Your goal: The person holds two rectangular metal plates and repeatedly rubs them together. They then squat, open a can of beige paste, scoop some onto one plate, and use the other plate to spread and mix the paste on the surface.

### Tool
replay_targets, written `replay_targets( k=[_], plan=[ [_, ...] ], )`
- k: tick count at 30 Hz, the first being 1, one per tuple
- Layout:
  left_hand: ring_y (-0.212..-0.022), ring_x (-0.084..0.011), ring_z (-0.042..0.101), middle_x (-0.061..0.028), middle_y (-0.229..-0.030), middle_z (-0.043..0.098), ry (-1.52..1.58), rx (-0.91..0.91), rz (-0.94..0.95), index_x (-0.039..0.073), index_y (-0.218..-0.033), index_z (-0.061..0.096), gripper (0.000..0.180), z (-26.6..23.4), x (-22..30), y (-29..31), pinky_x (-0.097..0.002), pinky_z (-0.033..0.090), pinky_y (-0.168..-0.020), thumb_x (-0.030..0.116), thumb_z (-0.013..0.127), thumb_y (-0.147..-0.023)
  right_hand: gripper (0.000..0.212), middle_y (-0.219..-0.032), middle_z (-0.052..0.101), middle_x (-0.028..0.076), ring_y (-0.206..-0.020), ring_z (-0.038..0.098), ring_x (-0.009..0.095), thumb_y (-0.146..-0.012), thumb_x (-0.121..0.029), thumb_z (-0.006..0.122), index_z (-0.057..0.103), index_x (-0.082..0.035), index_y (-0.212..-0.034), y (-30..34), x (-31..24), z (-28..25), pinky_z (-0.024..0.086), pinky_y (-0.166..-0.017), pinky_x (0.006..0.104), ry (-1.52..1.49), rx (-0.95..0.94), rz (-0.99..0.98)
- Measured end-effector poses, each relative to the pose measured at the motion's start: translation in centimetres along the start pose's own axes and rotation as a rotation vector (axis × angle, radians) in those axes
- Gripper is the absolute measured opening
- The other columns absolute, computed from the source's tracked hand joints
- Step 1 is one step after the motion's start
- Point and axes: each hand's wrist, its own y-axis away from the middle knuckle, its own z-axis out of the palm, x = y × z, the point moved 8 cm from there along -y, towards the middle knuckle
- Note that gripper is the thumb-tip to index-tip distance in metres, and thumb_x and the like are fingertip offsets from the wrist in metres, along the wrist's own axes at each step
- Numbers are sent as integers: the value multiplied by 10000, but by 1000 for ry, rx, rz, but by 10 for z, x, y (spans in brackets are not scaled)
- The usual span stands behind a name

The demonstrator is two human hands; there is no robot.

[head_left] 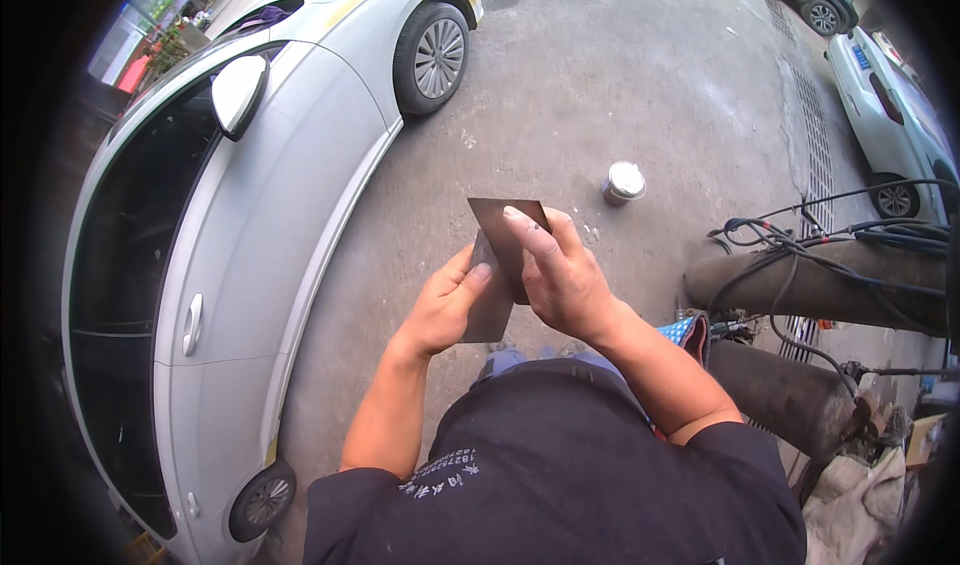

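Two thin dark flexible sheets (505,250), likely scrapers or abrasive sheets, are held at chest height, above the pavement (620,85) and to the right of the silver car (250,235). Judgement: separating them cleanly calls for a steady pinch and a sliding thumb, not bending. Left hand (445,305) pinches the lower sheet, thumb on top. Right hand (560,275) grips the upper sheet, fingers closed along its edge. A metal tin (624,182) stands just beyond the sheets.

Dark thin sheets (505,255): matt, smooth, stiff-looking. Silver car (260,215) left of sheets: glossy painted metal, dark glass. Ground (600,85): rough grey concrete, stained. Small can (623,182) beyond sheets: shiny metal lid. Cylinders (800,285) right of sheets: dull, rusty-looking metal. Shirt (560,465): black matt cloth.
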Motion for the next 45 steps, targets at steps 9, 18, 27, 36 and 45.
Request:
replay_targets(
  k=[9,18,27,36,45],
  plan=[
    [-1225,-257,531,-147,-1354,505,378,-166,27,23,-1468,305,546,26,-12,-4,-417,442,-1041,306,364,-1005,655,-1222,488,185,-832,652,374,-771,109,543,475,-119,-1381,-6,0,-1,570,-692,422,-14,-13,-27],
    [-1312,-241,449,-115,-1425,451,397,-161,103,69,-1506,259,765,23,-4,-5,-399,371,-1093,635,201,-995,604,-1221,488,201,-915,650,381,-758,79,604,528,-114,-1325,-9,-12,5,584,-717,395,14,-20,-27],
    [-1308,-237,454,-110,-1426,452,378,-112,79,80,-1506,267,780,21,-10,-9,-402,374,-1096,653,180,-986,602,-1131,496,197,-805,654,364,-787,45,607,498,-124,-1355,-8,-2,1,572,-601,399,12,50,111],
    [-1248,-230,514,-123,-1341,533,366,-146,96,73,-1450,362,806,21,-8,-10,-413,405,-1072,694,201,-962,590,-1159,486,215,-839,659,392,-783,18,591,515,-136,-1348,-12,-11,-2,595,-674,404,36,44,93],
    [-1226,-254,533,-126,-1375,507,506,11,192,79,-1517,242,555,2,6,-7,-400,435,-1050,381,322,-1058,539,-1147,528,219,-1005,596,380,-839,93,511,465,-45,-1358,22,6,-15,509,-826,436,-72,155,100]
  ],
)
